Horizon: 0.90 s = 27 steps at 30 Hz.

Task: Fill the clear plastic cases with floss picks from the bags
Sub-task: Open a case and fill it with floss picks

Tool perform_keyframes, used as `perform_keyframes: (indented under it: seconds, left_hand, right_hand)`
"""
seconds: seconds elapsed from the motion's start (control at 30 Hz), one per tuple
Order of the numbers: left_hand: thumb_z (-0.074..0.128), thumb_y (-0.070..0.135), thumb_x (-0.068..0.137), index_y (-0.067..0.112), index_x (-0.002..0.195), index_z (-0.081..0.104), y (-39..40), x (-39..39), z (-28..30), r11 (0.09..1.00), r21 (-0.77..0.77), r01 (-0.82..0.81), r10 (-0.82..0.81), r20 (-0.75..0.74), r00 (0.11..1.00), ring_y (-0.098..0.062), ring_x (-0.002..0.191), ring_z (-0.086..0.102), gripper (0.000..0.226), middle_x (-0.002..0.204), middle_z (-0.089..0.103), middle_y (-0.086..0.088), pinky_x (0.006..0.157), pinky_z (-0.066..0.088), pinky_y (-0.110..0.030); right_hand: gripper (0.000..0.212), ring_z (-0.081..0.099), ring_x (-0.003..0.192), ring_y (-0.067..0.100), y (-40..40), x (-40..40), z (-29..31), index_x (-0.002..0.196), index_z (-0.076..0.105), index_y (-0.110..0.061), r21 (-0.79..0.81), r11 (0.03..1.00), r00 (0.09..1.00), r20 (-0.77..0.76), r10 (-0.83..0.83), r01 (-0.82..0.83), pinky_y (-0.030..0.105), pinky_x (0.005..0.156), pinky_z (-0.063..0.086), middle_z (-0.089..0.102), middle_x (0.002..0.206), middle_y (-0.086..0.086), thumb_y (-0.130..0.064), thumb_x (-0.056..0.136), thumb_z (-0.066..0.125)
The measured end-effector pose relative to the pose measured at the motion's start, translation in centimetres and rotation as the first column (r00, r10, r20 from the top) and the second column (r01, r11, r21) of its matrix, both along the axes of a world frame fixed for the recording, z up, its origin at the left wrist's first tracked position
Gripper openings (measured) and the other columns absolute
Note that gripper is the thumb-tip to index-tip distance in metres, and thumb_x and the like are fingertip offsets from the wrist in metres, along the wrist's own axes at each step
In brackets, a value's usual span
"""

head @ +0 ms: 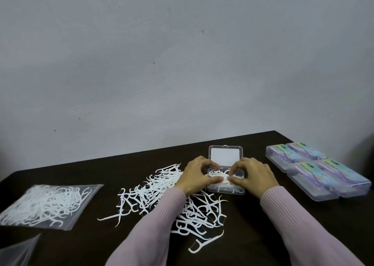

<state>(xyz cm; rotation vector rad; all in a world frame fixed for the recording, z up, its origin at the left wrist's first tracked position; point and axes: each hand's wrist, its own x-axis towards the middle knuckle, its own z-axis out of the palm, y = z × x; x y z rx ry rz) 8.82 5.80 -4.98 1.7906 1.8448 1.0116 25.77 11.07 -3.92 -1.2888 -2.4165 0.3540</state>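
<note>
An open clear plastic case (225, 189) sits mid-table with its lid (225, 156) standing up behind it. My left hand (197, 174) and my right hand (255, 175) meet over the case, fingers curled, pinching a small bundle of white floss picks (221, 178) that lies in it. A loose pile of floss picks (162, 195) spreads across the dark table under my left forearm. A sealed clear bag of floss picks (44, 205) lies at the left.
Several closed clear cases with colourful labels (323, 168) are lined up at the right, near the table's edge. An empty-looking clear bag (18, 251) shows at the bottom left corner. A grey wall stands behind the dark table (253, 235).
</note>
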Motion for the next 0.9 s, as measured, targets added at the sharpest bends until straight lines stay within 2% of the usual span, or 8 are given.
perform_keyframes:
  seconds: [0.1,0.2,0.37,0.5,0.6,0.73,0.9]
  left_hand:
    - [0.075,0.021,0.078,0.029,0.101,0.066,0.0,-0.2,0.1,1.000,-0.017,0.016,-0.016,0.046,0.999,-0.016,0.096,0.058,0.025,0.109,0.057,0.001,0.087,0.053,-0.033]
    - [0.071,0.016,0.082,0.031,0.101,0.067,-0.1,-0.6,0.2,0.997,-0.055,0.053,-0.049,0.078,0.996,-0.012,0.099,0.056,0.024,0.114,0.055,0.002,0.086,0.051,-0.026]
    - [0.071,0.025,0.082,0.030,0.101,0.068,-0.2,-0.6,0.6,0.996,-0.067,0.067,-0.059,0.101,0.993,-0.006,0.099,0.055,0.020,0.116,0.056,0.006,0.079,0.044,-0.017]
    - [0.073,0.020,0.080,0.030,0.103,0.066,-0.2,-0.9,0.7,0.985,-0.125,0.119,-0.110,0.081,0.991,-0.003,0.100,0.053,0.026,0.117,0.053,0.010,0.081,0.043,-0.016]
    - [0.074,0.014,0.079,0.024,0.101,0.069,-0.2,-0.8,0.4,0.996,-0.059,0.065,-0.059,0.100,0.993,-0.003,0.094,0.055,0.025,0.115,0.057,0.006,0.077,0.045,-0.014]
    - [0.075,0.013,0.078,0.025,0.093,0.069,0.0,-0.2,-0.2,0.999,0.041,0.000,-0.002,0.053,0.999,-0.002,0.082,0.055,0.021,0.106,0.061,0.002,0.072,0.047,-0.014]
    - [0.076,0.017,0.078,0.021,0.092,0.072,0.2,-0.2,-0.7,0.997,0.076,-0.006,0.002,0.045,0.999,-0.005,0.084,0.056,0.016,0.102,0.063,0.004,0.078,0.048,-0.019]
  right_hand:
    - [0.016,0.045,0.116,0.012,0.0,-0.2,-0.2,0.093,0.062,-0.031,0.002,1.000,1.000,-0.014,0.003,-0.003,0.039,0.107,0.032,0.055,0.123,-0.007,-0.040,0.081,0.065]
    - [0.012,0.047,0.113,0.011,0.1,-0.1,0.0,0.095,0.064,-0.030,-0.003,1.000,0.999,-0.040,0.031,-0.031,0.039,0.105,0.037,0.056,0.123,-0.007,-0.032,0.083,0.065]
    - [0.010,0.050,0.108,0.010,0.2,0.2,0.3,0.094,0.066,-0.028,0.029,0.999,0.999,-0.030,0.022,-0.021,0.035,0.101,0.041,0.057,0.118,-0.005,-0.025,0.084,0.064]
    - [0.011,0.052,0.097,0.007,0.4,0.7,0.6,0.093,0.065,-0.028,-0.028,0.997,0.996,-0.052,0.066,-0.068,0.024,0.092,0.046,0.058,0.111,-0.005,-0.024,0.083,0.065]
    - [0.015,0.049,0.093,0.005,0.4,0.9,0.7,0.095,0.064,-0.029,-0.051,0.993,0.995,-0.008,0.102,-0.102,0.029,0.097,0.044,0.054,0.101,-0.010,-0.024,0.081,0.066]
    - [0.011,0.046,0.092,0.004,0.5,0.8,0.7,0.092,0.064,-0.031,-0.044,0.992,0.993,-0.004,0.115,-0.115,0.039,0.101,0.040,0.052,0.090,-0.015,-0.024,0.083,0.065]
    - [0.012,0.044,0.092,0.004,0.7,0.9,0.5,0.092,0.065,-0.032,0.005,0.996,0.996,0.005,0.092,-0.092,0.038,0.102,0.038,0.057,0.094,-0.013,-0.024,0.084,0.063]
